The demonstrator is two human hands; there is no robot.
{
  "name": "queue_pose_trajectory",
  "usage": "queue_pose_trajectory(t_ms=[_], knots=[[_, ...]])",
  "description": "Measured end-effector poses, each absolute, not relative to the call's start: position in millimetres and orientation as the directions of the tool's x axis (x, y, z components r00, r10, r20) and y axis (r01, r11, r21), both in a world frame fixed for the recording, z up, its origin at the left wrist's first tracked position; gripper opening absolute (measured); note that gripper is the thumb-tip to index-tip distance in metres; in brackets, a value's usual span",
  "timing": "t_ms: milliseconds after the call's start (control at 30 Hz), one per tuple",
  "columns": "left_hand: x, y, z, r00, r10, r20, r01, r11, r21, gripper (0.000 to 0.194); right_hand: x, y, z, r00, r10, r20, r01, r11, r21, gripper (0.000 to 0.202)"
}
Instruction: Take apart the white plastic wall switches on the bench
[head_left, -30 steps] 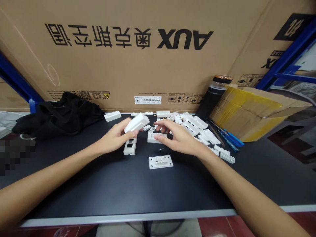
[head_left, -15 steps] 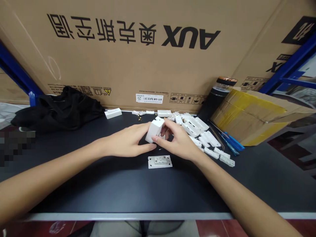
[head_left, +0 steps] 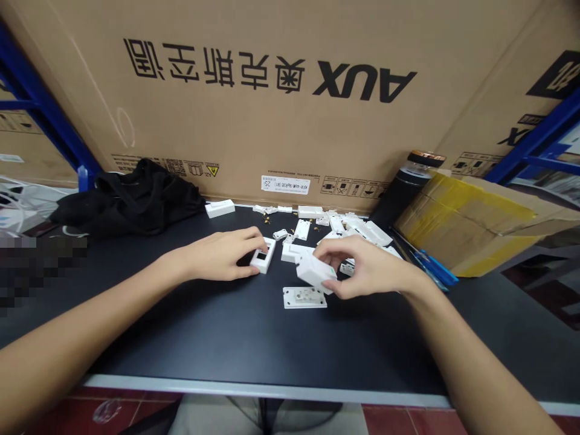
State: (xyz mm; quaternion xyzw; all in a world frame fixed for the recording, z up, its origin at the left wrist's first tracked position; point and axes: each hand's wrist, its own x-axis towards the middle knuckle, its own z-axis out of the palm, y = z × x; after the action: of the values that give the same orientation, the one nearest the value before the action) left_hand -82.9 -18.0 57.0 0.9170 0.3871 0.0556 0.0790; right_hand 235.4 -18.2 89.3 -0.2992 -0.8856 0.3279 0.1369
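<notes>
My left hand grips a small white plastic frame with a square opening between thumb and fingers, at or just over the dark table. In my right hand a white plastic housing is pinched and held tilted, with a small green mark near one end. Just below that housing, a flat white base plate with a raised middle and holes lies on the table. Behind the housing rests another white case, partly hidden by it. A white rectangular piece lies farther back.
Many loose white plastic parts and tiny brass bits are spread along the back. A white block sits beside black cloth. At right stand a black bottle, a taped carton and blue-handled tools. A large cardboard box borders the back.
My hands have moved apart from one shared spot. The left now has the white frame at left, and the right has the housing farther right. The camera view has shifted slightly.
</notes>
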Motion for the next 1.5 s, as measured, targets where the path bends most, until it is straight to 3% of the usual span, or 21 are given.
queue_pose_trajectory(t_ms=[100,167,367,667,900,1267,1500], knots=[[-75.7,-20.1,59.4,0.714,0.683,0.154,0.686,-0.727,0.039,0.027,226.9,-23.7,90.1,-0.799,0.599,-0.055,0.530,0.657,-0.536,0.026],[-68.6,-26.2,62.2,0.720,0.663,0.205,0.677,-0.736,0.002,0.031,222.2,-26.3,90.0,-0.796,0.600,-0.079,0.559,0.679,-0.476,0.027],[-40.5,-50.3,47.3,0.761,0.625,0.171,0.555,-0.765,0.326,0.070,219.5,-28.8,87.8,-0.797,0.595,-0.105,0.576,0.696,-0.429,0.031],[-30.1,-46.6,21.8,0.689,0.713,0.131,0.560,-0.639,0.527,0.057,214.9,-29.4,83.1,-0.786,0.596,-0.163,0.600,0.673,-0.433,0.026],[-32.3,-35.6,14.1,0.708,0.679,0.195,0.387,-0.604,0.696,0.068,214.5,-33.1,87.2,-0.798,0.582,-0.154,0.591,0.708,-0.387,0.021],[-32.6,-31.9,10.8,0.709,0.672,0.214,0.316,-0.574,0.756,0.070,213.5,-35.2,90.6,-0.804,0.580,-0.132,0.585,0.730,-0.354,0.019],[-34.7,-29.7,13.7,0.736,0.642,0.217,0.315,-0.607,0.729,0.061,212.1,-35.3,88.5,-0.803,0.577,-0.147,0.585,0.719,-0.376,0.020]])
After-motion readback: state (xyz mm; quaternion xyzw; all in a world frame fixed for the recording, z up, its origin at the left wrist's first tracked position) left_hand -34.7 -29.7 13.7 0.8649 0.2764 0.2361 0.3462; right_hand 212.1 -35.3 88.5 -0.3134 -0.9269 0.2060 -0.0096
